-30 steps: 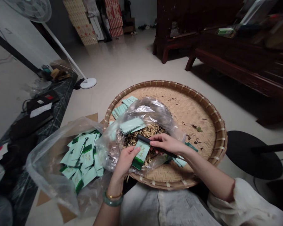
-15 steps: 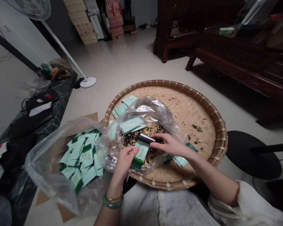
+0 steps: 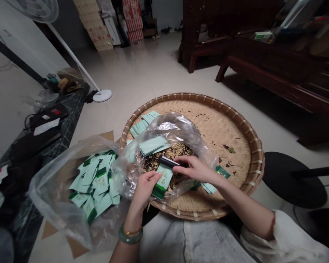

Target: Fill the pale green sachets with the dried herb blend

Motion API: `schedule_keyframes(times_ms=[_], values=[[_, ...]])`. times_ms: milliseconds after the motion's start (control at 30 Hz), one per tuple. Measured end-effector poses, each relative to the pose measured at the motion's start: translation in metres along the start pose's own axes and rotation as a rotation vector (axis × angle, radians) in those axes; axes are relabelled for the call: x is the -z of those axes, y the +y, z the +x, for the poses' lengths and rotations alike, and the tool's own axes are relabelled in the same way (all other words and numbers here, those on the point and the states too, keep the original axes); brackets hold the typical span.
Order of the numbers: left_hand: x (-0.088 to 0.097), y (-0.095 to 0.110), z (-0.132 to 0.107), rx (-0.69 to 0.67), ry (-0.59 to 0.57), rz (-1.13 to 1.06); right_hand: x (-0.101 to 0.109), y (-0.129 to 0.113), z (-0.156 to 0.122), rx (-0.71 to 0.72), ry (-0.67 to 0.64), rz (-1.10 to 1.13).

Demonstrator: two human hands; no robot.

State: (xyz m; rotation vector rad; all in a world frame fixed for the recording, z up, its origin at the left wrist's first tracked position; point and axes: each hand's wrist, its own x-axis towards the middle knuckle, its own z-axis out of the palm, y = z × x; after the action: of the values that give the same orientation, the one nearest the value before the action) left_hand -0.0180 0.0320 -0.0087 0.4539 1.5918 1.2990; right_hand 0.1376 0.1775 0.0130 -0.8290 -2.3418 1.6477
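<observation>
My left hand [image 3: 147,188] pinches the lower left edge of a pale green sachet [image 3: 165,176] with a dark green band and gold print. In my right hand [image 3: 190,167] is a small black-and-white handheld bag sealer [image 3: 168,161], lying across the sachet's top edge. Both are over an opened clear plastic bag [image 3: 170,126] of dark and yellowish loose tea-like bits [image 3: 181,149]. A stack of flat sachets [image 3: 153,145] rests on that bag's left side. More sachets [image 3: 208,187] lie under my right forearm.
The bag sits in a round woven bamboo tray [image 3: 256,160]. At left, another clear bag [image 3: 52,197] holds many sachets [image 3: 98,179]. Further sachets [image 3: 138,128] lie at the tray's left rim. A fan base [image 3: 102,95], dark wooden furniture [image 3: 274,84] and a black round base [image 3: 293,182] surround it.
The bag sealer has tilted slightly over the sachet's top, its white face now showing as a narrow strip. My right hand has shifted a little left; my left hand stays almost still.
</observation>
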Motion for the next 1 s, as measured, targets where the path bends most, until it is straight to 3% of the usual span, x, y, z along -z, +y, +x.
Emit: schedule_keyframes(times_ms=[100, 267, 333, 467, 567, 633, 700, 867, 1000], values=[[-0.001, 0.002, -0.001, -0.014, -0.010, 0.017, -0.003, -0.001, 0.001, 0.038, 0.007, -0.060], [0.000, 0.004, 0.000, -0.033, -0.007, 0.031, -0.003, -0.002, 0.001, -0.104, -0.063, 0.118], [0.002, 0.002, 0.002, -0.037, 0.011, 0.030, 0.001, 0.002, 0.001, -0.099, -0.023, 0.106], [0.008, -0.002, 0.003, -0.063, 0.081, 0.010, 0.015, 0.019, 0.002, -0.017, 0.181, -0.274], [0.009, -0.001, 0.002, -0.059, 0.079, -0.016, 0.020, 0.028, 0.002, -0.029, 0.198, -0.616], [0.006, 0.000, 0.001, -0.044, 0.053, -0.028, 0.018, 0.027, 0.001, -0.022, 0.210, -0.712], [0.003, 0.001, 0.000, -0.033, 0.029, -0.026, 0.010, 0.018, 0.000, 0.038, 0.249, -0.663], [-0.005, 0.003, -0.004, -0.028, -0.051, 0.000, -0.020, -0.010, 0.001, 0.221, 0.213, -0.194], [-0.007, 0.007, -0.007, -0.039, -0.132, 0.055, -0.033, -0.015, 0.003, 0.291, 0.236, -0.083]])
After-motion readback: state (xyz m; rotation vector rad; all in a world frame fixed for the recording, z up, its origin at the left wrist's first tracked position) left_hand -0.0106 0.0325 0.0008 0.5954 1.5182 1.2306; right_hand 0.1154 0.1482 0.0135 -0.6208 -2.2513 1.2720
